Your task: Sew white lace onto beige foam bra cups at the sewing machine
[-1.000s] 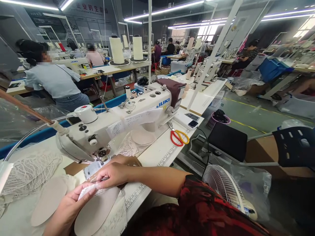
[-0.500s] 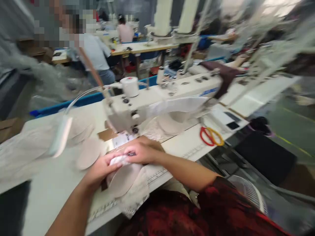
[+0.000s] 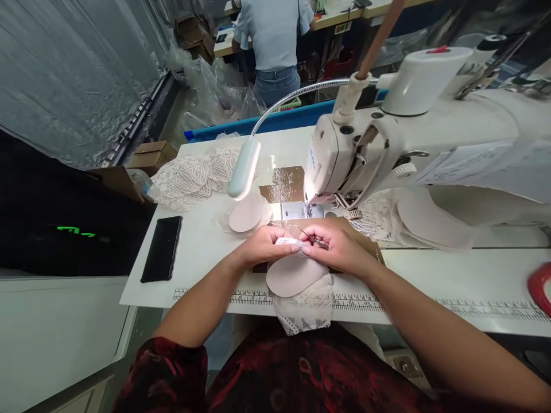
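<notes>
A pale, smooth bra cup with white lace attached hangs between my hands, over the table's front edge. My left hand is closed in a pinch on the lace at the top of this piece. Close beside it, my right hand is closed around a small dark metal tool with a thin pointed tip; its kind is too small to make out. The right thumb and fingertips also touch the lace edge. Just beyond both hands is the lit needle area of a white sewing machine.
Lace pieces and loose pale cups lie to the left, near a lamp head. A black phone rests at the left end. Red scissor handles are at right. Beyond the table stands a person.
My view has swung left and down, so the phone now shows and the yellow scissor handle is out of sight. Both hands stay on the lace cup, and the tool's tip now shows clearly.
</notes>
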A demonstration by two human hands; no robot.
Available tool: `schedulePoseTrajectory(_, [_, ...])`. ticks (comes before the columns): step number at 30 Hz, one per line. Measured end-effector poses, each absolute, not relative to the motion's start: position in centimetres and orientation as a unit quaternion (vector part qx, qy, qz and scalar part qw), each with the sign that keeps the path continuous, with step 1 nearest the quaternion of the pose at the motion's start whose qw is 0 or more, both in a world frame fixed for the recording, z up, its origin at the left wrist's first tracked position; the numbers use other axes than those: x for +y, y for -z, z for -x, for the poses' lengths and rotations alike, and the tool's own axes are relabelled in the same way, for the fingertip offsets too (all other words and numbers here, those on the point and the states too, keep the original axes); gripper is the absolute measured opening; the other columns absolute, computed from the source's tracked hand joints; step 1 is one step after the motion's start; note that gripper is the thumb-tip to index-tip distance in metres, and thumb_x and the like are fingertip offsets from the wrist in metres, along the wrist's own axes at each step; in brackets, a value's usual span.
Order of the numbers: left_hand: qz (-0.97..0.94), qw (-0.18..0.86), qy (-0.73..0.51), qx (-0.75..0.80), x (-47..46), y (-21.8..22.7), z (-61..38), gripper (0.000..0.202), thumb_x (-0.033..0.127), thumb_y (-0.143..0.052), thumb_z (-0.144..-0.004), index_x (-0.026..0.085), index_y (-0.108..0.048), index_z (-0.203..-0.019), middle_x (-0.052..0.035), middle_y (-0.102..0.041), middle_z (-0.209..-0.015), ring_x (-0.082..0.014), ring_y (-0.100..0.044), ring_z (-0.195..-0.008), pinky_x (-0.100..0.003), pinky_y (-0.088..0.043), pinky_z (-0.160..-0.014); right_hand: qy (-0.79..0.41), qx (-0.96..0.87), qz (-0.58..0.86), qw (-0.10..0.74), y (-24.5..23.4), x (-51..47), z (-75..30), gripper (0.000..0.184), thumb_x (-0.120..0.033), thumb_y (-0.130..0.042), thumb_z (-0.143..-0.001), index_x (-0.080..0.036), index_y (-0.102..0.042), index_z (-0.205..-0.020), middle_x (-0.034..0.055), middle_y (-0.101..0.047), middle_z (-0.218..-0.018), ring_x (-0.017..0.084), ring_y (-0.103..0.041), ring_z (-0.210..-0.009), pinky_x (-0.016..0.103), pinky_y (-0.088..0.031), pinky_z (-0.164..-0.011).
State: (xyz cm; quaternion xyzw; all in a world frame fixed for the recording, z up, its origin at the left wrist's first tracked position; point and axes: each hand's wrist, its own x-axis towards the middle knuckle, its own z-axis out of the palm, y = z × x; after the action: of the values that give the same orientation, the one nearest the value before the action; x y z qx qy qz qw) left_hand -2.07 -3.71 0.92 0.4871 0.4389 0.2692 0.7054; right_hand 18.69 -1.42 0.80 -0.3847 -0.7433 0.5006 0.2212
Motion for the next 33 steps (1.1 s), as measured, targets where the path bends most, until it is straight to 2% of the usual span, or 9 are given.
schedulePoseTrajectory(3, [-0.497, 0.69, -0.282, 0.444, -3.7, -0.9, 2.2, 0.037, 0.043, -0.072, -0.074, 0.008, -0.067, -0.083, 0.0046, -0.043, -0.054, -0.0046, -0.033, -0.049, -0.02, -0.023, -0.045, -0.512, -0.739, 0.372, 0.23, -0.7, -1.2, -19.0, 0.032, -0.046, -0.054, -0.085, -0.018, -0.061, -0.1, 0.0051, -0.065, -0.088, 0.018, -0.061, -0.079, 0.031, -0.049, -0.07])
schedulePoseTrajectory(6, [-0.506, 0.683, -0.288, 0.441, -3.7, -0.8, 2.2, 0.035, 0.042, -0.071, -0.075, 0.008, -0.07, -0.085, 0.0024, -0.05, -0.056, -0.0064, -0.04, -0.052, -0.02, -0.03, -0.049, -0.49, -0.762, 0.352, 0.235, -0.6, -0.8, -19.5, 0.037, -0.048, -0.048, -0.089, -0.02, -0.063, -0.107, 0.0077, -0.067, -0.101, 0.021, -0.062, -0.093, 0.035, -0.049, -0.079])
schedulePoseTrajectory(9, [-0.501, 0.691, -0.289, 0.434, -3.7, -0.7, 2.2, 0.036, 0.04, -0.073, -0.073, 0.009, -0.072, -0.092, -0.0055, -0.065, -0.074, -0.0133, -0.057, -0.069, -0.024, -0.044, -0.063, -0.479, -0.781, 0.342, 0.21, -0.8, -0.7, -19.7, 0.034, -0.045, -0.049, -0.089, -0.023, -0.065, -0.11, 0.0068, -0.068, -0.105, 0.022, -0.062, -0.097, 0.036, -0.049, -0.083])
schedulePoseTrajectory(13, [-0.496, 0.704, -0.274, 0.428, -3.7, -0.7, 2.1, 0.04, 0.041, -0.073, -0.073, 0.01, -0.073, -0.098, -0.0108, -0.071, -0.089, -0.0199, -0.062, -0.085, -0.03, -0.048, -0.076, -0.499, -0.773, 0.339, 0.194, -1.1, -0.8, -19.5, 0.032, -0.043, -0.053, -0.087, -0.022, -0.065, -0.109, 0.0058, -0.069, -0.094, 0.02, -0.063, -0.089, 0.033, -0.049, -0.076])
schedulePoseTrajectory(18, [-0.496, 0.706, -0.269, 0.428, -3.7, -0.8, 2.0, 0.035, 0.042, -0.074, -0.071, 0.01, -0.074, -0.087, -0.0045, -0.066, -0.074, -0.0115, -0.056, -0.066, -0.022, -0.042, -0.06, -0.508, -0.762, 0.35, 0.2, -1.4, -1.2, -18.9, 0.025, -0.04, -0.055, -0.086, -0.02, -0.064, -0.098, 0.0029, -0.065, -0.081, 0.017, -0.062, -0.079, 0.029, -0.047, -0.067])
schedulePoseTrajectory(21, [-0.506, 0.696, -0.261, 0.438, -3.7, -0.9, 2.0, 0.033, 0.041, -0.073, -0.071, 0.009, -0.067, -0.069, 0.0024, -0.05, -0.056, -0.0055, -0.042, -0.052, -0.018, -0.03, -0.049, -0.502, -0.764, 0.351, 0.203, -1.7, -1.3, -18.6, 0.024, -0.04, -0.056, -0.085, -0.02, -0.064, -0.095, 0.0034, -0.066, -0.084, 0.017, -0.061, -0.079, 0.03, -0.047, -0.068])
schedulePoseTrajectory(25, [-0.533, 0.678, -0.253, 0.439, -3.7, -0.8, 2.0, 0.04, 0.041, -0.072, -0.072, 0.01, -0.053, -0.055, 0.0056, -0.035, -0.051, -0.0035, -0.029, -0.048, -0.019, -0.019, -0.045, -0.499, -0.764, 0.346, 0.218, -1.9, -1.5, -18.3, 0.024, -0.041, -0.057, -0.085, -0.02, -0.066, -0.092, 0.0036, -0.068, -0.088, 0.018, -0.061, -0.081, 0.031, -0.047, -0.071])
schedulePoseTrajectory(30, [-0.546, 0.666, -0.246, 0.444, -3.7, -0.7, 2.0, 0.04, 0.048, -0.069, -0.074, 0.008, -0.065, -0.073, 0.0019, -0.047, -0.058, -0.0063, -0.039, -0.053, -0.02, -0.028, -0.048, -0.497, -0.749, 0.37, 0.233, -1.1, -1.4, -18.1, 0.023, -0.038, -0.054, -0.086, -0.019, -0.066, -0.086, 0.0032, -0.067, -0.081, 0.017, -0.06, -0.075, 0.029, -0.046, -0.066])
schedulePoseTrajectory(33, [-0.619, 0.584, -0.228, 0.474, -3.9, -1.6, 2.2, 0.04, 0.05, -0.063, -0.079, 0.01, -0.07, -0.08, 0.0009, -0.052, -0.058, -0.0078, -0.044, -0.053, -0.02, -0.032, -0.049, -0.492, -0.725, 0.392, 0.281, -0.5, -1.2, -18.3, 0.023, -0.039, -0.056, -0.084, -0.018, -0.062, -0.09, 0.0043, -0.067, -0.086, 0.018, -0.062, -0.077, 0.031, -0.049, -0.068])
